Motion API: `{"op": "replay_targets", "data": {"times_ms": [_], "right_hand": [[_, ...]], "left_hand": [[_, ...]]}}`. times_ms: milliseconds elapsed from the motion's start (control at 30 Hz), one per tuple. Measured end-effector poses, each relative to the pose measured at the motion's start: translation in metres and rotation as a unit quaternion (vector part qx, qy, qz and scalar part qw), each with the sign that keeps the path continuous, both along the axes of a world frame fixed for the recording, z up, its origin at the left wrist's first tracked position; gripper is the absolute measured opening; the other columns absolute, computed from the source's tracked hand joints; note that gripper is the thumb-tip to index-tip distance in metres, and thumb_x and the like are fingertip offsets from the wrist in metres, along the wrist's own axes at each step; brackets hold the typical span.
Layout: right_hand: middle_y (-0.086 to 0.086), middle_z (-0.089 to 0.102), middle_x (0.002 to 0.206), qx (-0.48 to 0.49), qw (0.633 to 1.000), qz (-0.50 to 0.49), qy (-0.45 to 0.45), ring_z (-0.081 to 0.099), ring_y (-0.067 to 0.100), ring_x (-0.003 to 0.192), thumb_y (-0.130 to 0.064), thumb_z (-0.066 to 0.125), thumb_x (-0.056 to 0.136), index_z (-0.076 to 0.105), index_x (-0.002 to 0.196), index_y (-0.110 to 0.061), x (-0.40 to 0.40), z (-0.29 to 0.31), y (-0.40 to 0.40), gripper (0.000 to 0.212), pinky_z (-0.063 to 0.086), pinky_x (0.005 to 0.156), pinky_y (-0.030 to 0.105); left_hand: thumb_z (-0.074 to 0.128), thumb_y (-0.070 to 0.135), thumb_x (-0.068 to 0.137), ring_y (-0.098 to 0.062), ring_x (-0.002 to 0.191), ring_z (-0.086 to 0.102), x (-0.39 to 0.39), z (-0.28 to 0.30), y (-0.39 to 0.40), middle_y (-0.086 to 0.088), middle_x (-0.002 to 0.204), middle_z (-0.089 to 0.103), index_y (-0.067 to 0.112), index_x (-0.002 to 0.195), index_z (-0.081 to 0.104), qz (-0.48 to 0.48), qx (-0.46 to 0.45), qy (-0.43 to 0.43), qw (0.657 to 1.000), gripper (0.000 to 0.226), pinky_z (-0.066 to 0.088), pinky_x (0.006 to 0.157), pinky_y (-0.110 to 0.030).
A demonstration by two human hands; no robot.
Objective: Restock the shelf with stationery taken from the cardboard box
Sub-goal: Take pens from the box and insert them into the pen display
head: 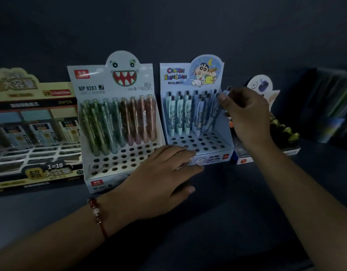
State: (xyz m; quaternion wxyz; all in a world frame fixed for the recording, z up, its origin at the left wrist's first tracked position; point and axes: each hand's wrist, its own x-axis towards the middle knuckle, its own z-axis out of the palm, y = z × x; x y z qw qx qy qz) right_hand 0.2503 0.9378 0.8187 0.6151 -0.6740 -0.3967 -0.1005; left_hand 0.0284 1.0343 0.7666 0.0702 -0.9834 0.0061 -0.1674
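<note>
- We are steadying the blue display box [223,133] with our left hand [159,178], fingers flat on its front edge.
- Our right hand [247,118] is pinching a pen [226,92], long axis tilted toward 1 o'clock; empty holes are lying at 7 o'clock, nearer this hand.

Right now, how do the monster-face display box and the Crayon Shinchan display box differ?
The monster-face display box holds green, teal and pink pens and stands untouched, left of the Crayon Shinchan display box, which holds blue pens. The left hand rests on the Shinchan box's front edge; the right hand pinches a blue pen above it. Both stand upright on the shelf with empty front holes.
</note>
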Motion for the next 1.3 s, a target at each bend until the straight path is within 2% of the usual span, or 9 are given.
{"op": "replay_targets", "data": {"times_ms": [100,267,533,833,967,1067,1167,1233,1300], "right_hand": [[0.001,0.071,0.088,-0.001,1.0,0.009,-0.011,0.068,0.017,0.083,-0.037,0.068,0.089,0.065,0.09,-0.031,-0.002,0.001,0.0,0.006,0.056,0.076,0.046],[-0.006,0.069,0.084,0.013,1.0,0.018,-0.01,0.065,0.006,0.077,-0.032,0.068,0.091,0.068,0.095,-0.025,-0.003,0.0,-0.001,0.008,0.055,0.072,0.03],[-0.013,0.064,0.094,-0.064,0.997,0.036,0.016,0.065,0.009,0.094,-0.031,0.07,0.09,0.066,0.117,-0.014,-0.005,-0.013,0.008,0.032,0.054,0.09,0.035],[-0.003,0.065,0.092,-0.123,0.992,-0.013,-0.03,0.062,0.012,0.088,-0.029,0.065,0.093,0.068,0.104,-0.012,-0.013,-0.01,0.01,0.021,0.046,0.081,0.027],[0.008,0.07,0.111,-0.149,0.989,-0.002,0.013,0.065,0.017,0.099,-0.026,0.068,0.092,0.068,0.114,-0.008,-0.013,-0.005,0.005,0.028,0.052,0.089,0.034],[0.005,0.071,0.113,-0.164,0.985,0.0,0.055,0.069,0.013,0.094,-0.029,0.068,0.091,0.068,0.113,-0.015,-0.011,0.004,-0.018,0.026,0.059,0.082,0.032],[-0.007,0.07,0.108,-0.161,0.985,-0.041,0.053,0.066,-0.001,0.09,-0.033,0.066,0.092,0.068,0.114,-0.022,-0.033,0.009,-0.063,0.025,0.056,0.083,0.023],[-0.016,0.066,0.11,-0.213,0.976,-0.046,0.029,0.061,-0.009,0.093,-0.034,0.064,0.093,0.066,0.118,-0.027,-0.06,0.003,-0.103,0.026,0.05,0.08,0.011],[-0.023,0.062,0.117,-0.281,0.959,-0.025,0.024,0.057,-0.011,0.103,-0.04,0.064,0.091,0.063,0.121,-0.037,-0.09,-0.009,-0.148,0.03,0.045,0.084,0.01]], "left_hand": [[0.047,0.047,0.097,-0.021,0.138,0.035,0.0,-0.002,0.001,-0.001,0.148,0.043,0.026,0.138,0.053,0.001,-0.009,0.0,1.0,0.046,0.023,0.116,-0.036],[0.045,0.048,0.098,-0.02,0.14,0.033,0.0,-0.002,0.0,-0.001,0.149,0.042,0.028,0.138,0.053,0.006,-0.005,0.002,1.0,0.046,0.02,0.117,-0.034],[0.045,0.049,0.098,-0.02,0.14,0.033,0.0,-0.001,-0.001,0.0,0.149,0.043,0.029,0.137,0.054,0.007,-0.001,0.001,1.0,0.045,0.016,0.117,-0.032],[0.04,0.05,0.097,-0.02,0.138,0.034,-0.002,-0.001,-0.001,0.0,0.146,0.045,0.028,0.136,0.054,0.0,-0.004,0.007,1.0,0.047,0.013,0.116,-0.031],[0.039,0.05,0.097,-0.019,0.138,0.034,-0.007,0.0,-0.001,0.002,0.148,0.043,0.028,0.138,0.052,-0.022,-0.025,0.016,0.999,0.048,0.017,0.116,-0.033],[0.035,0.052,0.096,-0.019,0.14,0.03,-0.009,0.0,-0.001,0.002,0.151,0.04,0.03,0.141,0.048,-0.046,-0.047,0.022,0.998,0.052,0.019,0.116,-0.035],[0.029,0.057,0.098,-0.013,0.142,0.019,-0.013,0.003,-0.009,0.006,0.157,0.029,0.035,0.147,0.039,-0.077,-0.064,0.02,0.995,0.054,0.007,0.113,-0.026],[0.032,0.057,0.1,-0.009,0.143,0.013,-0.016,0.007,-0.021,0.012,0.159,0.021,0.04,0.149,0.032,-0.095,-0.095,0.029,0.99,0.052,0.005,0.111,-0.023],[0.031,0.06,0.096,-0.006,0.144,0.014,-0.021,0.01,-0.038,0.018,0.159,0.017,0.045,0.149,0.025,-0.125,-0.107,0.053,0.985,0.055,0.006,0.11,-0.02]]}}
